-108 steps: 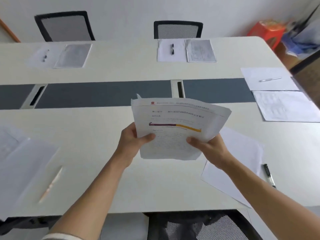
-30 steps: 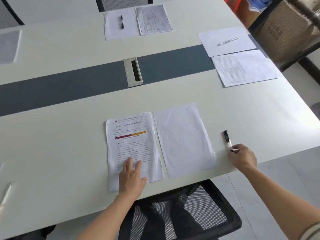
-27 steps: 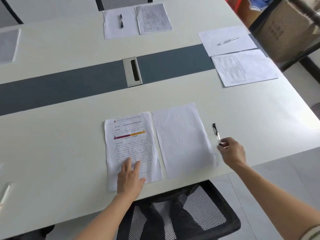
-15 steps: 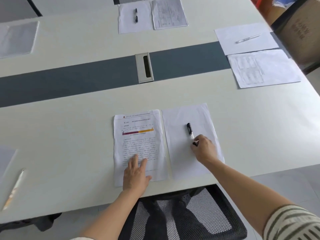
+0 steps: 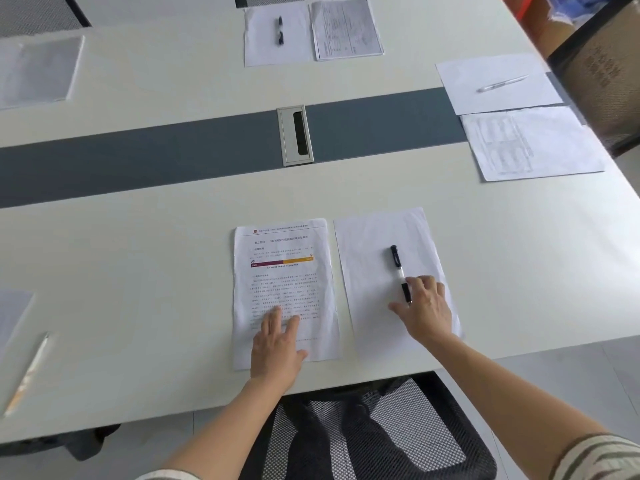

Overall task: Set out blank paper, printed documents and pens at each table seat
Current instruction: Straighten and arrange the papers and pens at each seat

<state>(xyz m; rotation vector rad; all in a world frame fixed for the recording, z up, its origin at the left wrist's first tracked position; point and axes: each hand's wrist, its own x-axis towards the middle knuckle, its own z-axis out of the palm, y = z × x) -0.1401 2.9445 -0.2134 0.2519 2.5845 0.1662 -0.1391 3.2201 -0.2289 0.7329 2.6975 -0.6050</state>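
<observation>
Edges: the near edge of the white bench (image 5: 519, 271) runs just behind both wrists. The near right corner of the blank white paper sheet (image 5: 374, 237) lies close to that edge. Bare bench surface extends right of the right grip (image 5: 427, 313) to the bench's side edge. It also extends left of the left grip (image 5: 277, 348) as far as a pale pen (image 5: 31, 368) at the neighbouring seat.

Surroundings: a black mesh chair (image 5: 363, 431) sits directly behind the grips, at the bench edge. Ahead of them a metal cable port (image 5: 295, 135) sits in the grey centre strip (image 5: 138, 161). Beyond it lies a far sheet (image 5: 263, 46) carrying a dark pen (image 5: 280, 30). Well right of the right grip, a white pen (image 5: 502, 83) rests on another sheet (image 5: 485, 98).

Left grip: flat, fingers straight, pressing the lower part of the printed document with a purple-and-orange bar (image 5: 282, 282); it clasps nothing.

Right grip: fingers spread and nearly straight over the blank sheet, clasping nothing.

The black-and-clear pen (image 5: 398, 268) lies on the blank sheet, its near end between this grip's thumb and forefinger; contact cannot be told. Its long axis runs near-to-far, with the clip end pointing away and leaning slightly left. Document and blank sheet lie side by side with a narrow gap.
</observation>
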